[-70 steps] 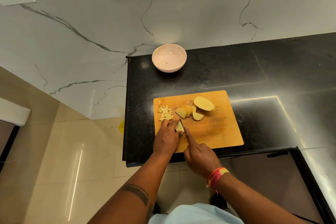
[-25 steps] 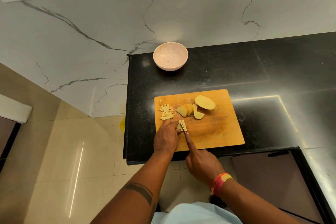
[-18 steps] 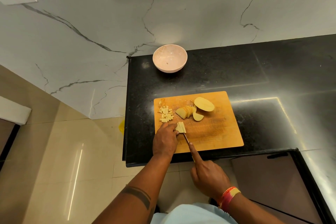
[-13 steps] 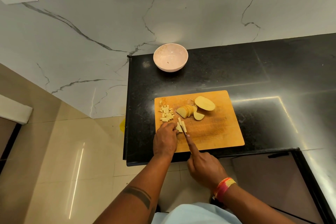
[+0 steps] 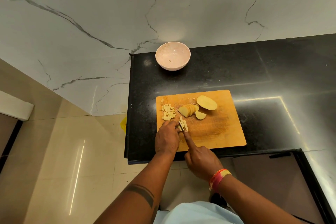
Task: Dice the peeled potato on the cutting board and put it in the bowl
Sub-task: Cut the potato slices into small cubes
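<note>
A wooden cutting board [image 5: 218,132] lies on the black counter. On it are a pile of small potato dice [image 5: 168,112] at the left, a fan of slices [image 5: 188,110], a loose slice [image 5: 200,115] and a potato half [image 5: 207,102]. My left hand [image 5: 167,139] pins several potato strips [image 5: 184,125] with curled fingertips. My right hand [image 5: 199,158] grips a knife [image 5: 183,130], index finger stretched along its spine, the blade in the strips. A pale pink bowl [image 5: 172,58] stands behind the board near the wall.
The counter's left edge [image 5: 127,114] drops to a tiled floor. A marble wall rises behind the bowl. Bare black counter [image 5: 272,81] stretches to the right of the board. A dark cabinet front [image 5: 263,178] sits below the counter at lower right.
The knife has been drawn back and pushed forward through the slice, which now lies as separate strips. My left hand has stayed on the piece.
</note>
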`<move>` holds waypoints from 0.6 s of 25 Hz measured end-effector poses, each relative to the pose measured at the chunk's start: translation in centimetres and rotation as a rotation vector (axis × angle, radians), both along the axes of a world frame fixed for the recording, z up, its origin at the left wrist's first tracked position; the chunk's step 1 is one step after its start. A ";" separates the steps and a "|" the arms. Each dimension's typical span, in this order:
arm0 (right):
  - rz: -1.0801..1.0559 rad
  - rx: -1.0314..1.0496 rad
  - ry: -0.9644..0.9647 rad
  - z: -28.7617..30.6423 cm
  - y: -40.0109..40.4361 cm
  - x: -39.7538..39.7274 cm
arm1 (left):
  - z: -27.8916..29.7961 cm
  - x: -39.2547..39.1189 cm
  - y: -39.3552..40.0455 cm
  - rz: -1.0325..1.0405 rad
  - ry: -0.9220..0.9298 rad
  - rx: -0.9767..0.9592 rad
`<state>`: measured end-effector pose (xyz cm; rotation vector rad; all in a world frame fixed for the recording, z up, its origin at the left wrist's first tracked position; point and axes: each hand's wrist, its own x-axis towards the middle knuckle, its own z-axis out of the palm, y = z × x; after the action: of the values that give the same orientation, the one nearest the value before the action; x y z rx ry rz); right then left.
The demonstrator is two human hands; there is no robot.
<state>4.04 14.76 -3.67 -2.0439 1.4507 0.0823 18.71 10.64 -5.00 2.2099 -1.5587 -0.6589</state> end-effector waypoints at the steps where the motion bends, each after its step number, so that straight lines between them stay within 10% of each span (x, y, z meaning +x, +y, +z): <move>1: -0.002 0.004 -0.002 0.0 0.7 -0.4 | -0.1 0.0 0.0 -0.002 0.002 0.004; 15: -0.109 -0.033 -0.124 0.0 0.4 -3.7 | -0.3 -1.3 -0.5 -0.089 -0.075 0.131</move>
<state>0.38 15.20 -3.71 -1.9556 1.4912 -0.1116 17.42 10.15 -5.30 2.2950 -1.7040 -0.7314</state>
